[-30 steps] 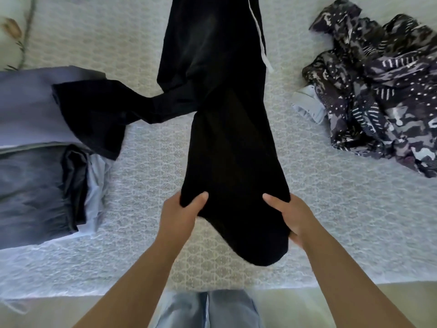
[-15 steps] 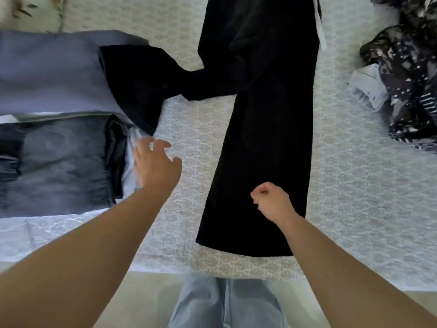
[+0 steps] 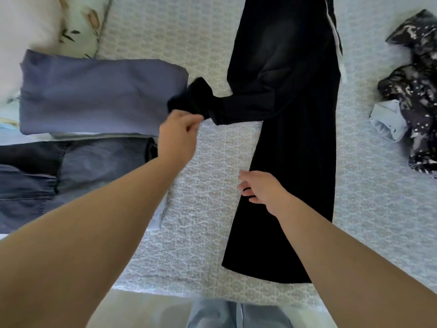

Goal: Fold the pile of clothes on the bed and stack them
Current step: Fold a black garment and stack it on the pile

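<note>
My left hand (image 3: 178, 133) pinched the long black fabric garment's (image 3: 290, 143) sleeve (image 3: 196, 98); my right hand (image 3: 262, 188) hovered open. Folded stack (image 3: 94, 95) done, patterned pile (image 3: 416, 91) remained.

A long black garment (image 3: 290, 143) with a white drawstring is laid flat lengthwise on the bed; its left sleeve (image 3: 212, 102) is stretched sideways, the bunched cuff being lifted. To the left, a folded purple-blue piece (image 3: 99, 95) is stacked beside folded dark denim (image 3: 71, 176). At far right, a crumpled black-and-white patterned garment (image 3: 416, 91) is heaped over a pale blue item (image 3: 387, 119).
</note>
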